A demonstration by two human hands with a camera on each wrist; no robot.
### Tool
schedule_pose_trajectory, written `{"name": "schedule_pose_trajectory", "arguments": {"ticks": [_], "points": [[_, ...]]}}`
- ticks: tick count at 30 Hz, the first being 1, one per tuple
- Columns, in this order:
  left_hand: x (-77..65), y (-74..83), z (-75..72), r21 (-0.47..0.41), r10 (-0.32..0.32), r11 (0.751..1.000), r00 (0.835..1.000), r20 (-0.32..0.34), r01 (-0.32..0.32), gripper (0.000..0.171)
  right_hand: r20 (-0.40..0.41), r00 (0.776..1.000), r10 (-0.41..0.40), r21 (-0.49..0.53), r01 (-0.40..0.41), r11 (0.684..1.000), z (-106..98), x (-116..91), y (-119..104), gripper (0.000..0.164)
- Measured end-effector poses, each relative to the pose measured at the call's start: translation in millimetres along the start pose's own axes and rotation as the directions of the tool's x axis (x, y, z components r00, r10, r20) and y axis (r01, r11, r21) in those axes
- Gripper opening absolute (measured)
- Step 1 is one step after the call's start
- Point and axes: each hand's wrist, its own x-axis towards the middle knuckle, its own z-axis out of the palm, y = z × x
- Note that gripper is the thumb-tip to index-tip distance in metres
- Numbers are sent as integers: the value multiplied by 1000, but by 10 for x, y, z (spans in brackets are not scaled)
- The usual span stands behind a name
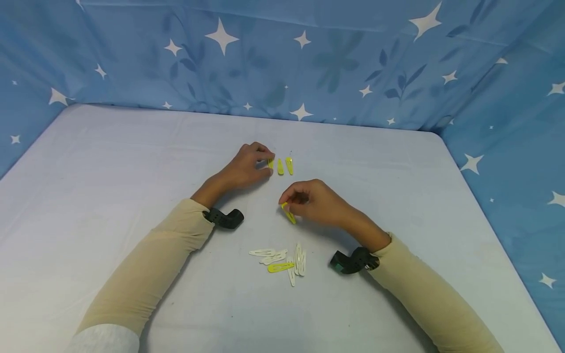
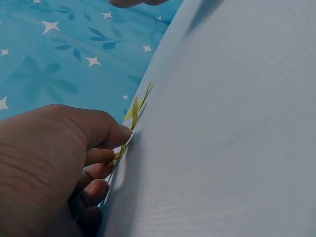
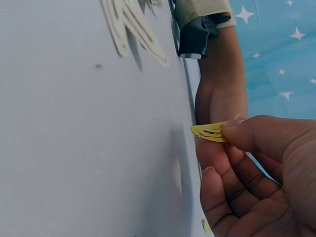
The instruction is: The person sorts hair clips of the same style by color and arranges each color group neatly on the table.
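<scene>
My right hand (image 1: 319, 202) pinches a yellow snap hair clip (image 3: 209, 131) between thumb and fingers, above the table. Farther back, the thumb and fingertips of my left hand (image 1: 249, 166) grip another yellow hair clip (image 1: 270, 163) by its ends at the tabletop. Just right of it, two more yellow clips stand in a row: one yellow clip (image 1: 280, 167) and a second yellow clip (image 1: 289, 165). In the left wrist view, the left hand (image 2: 64, 153) partly covers the row, and the clips overlap there.
Nearer the front lies a loose pile of several white hair clips (image 1: 274, 257), with one yellow clip (image 1: 280, 267) across it. A white cloth covers the table (image 1: 132, 162). Behind it hangs a blue star-patterned curtain (image 1: 265, 63). Each wrist wears a black camera (image 1: 225, 218).
</scene>
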Motion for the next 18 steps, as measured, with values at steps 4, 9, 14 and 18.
{"name": "schedule_pose_trajectory", "arguments": {"ticks": [4, 9, 14, 18], "points": [[-5, 14, -10, -5, -3, 1000, 1000, 0, 3, 46, -32, 999, -3, 9, 3, 1000, -42, 23, 4, 14], [6, 9, 1, -4, 0, 1000, 1000, 5, 0, 45, -73, 997, 15, 4, -15, 1000, -101, 41, 35, 12], [15, 1, 10, -3, 4, 1000, 1000, 2, -4, 45, -110, 993, 30, -20, -32, 999, -164, 66, 79, 11], [14, 5, 3, -10, -2, 1000, 1000, -2, 2, 45, -142, 989, 42, -42, -49, 998, -209, 95, 121, 10]]}}
